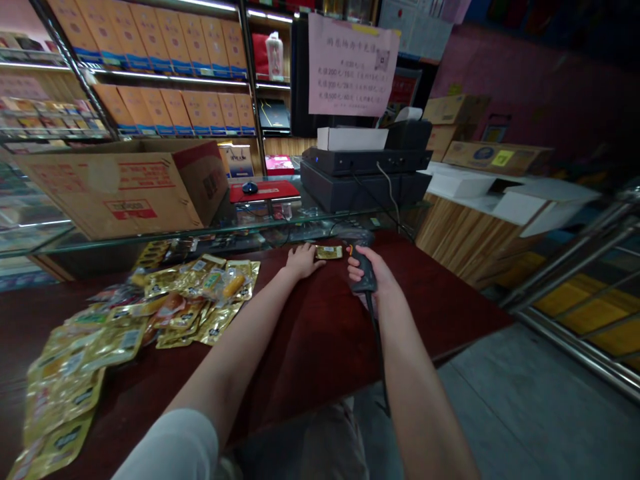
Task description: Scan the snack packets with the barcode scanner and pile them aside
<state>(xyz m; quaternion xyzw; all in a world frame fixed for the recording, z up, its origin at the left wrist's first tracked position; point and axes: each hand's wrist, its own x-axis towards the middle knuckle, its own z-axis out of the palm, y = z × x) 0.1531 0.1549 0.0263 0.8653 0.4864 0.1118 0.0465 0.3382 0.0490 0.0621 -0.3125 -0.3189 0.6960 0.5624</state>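
Observation:
My right hand (370, 267) is wrapped round the handle of a black barcode scanner (361, 265), with its cable hanging down past my forearm. The scanner's head is slightly blurred and sits above the dark red table (310, 333). On the tabletop lies a small gold packet (329, 253) with a pale label. Just left of it my left hand (301, 261) rests palm down, fingers apart, at or very near the packet's end. Many gold foil snack packets (200, 293) are heaped to the left, some with clear windows.
An opened cardboard box (115, 190) stands on the glass counter at back left. Beside it are a mouse (249, 187) on a red mat (280, 191) and a black cash drawer (350, 192). A metal railing (575, 267) runs along the right.

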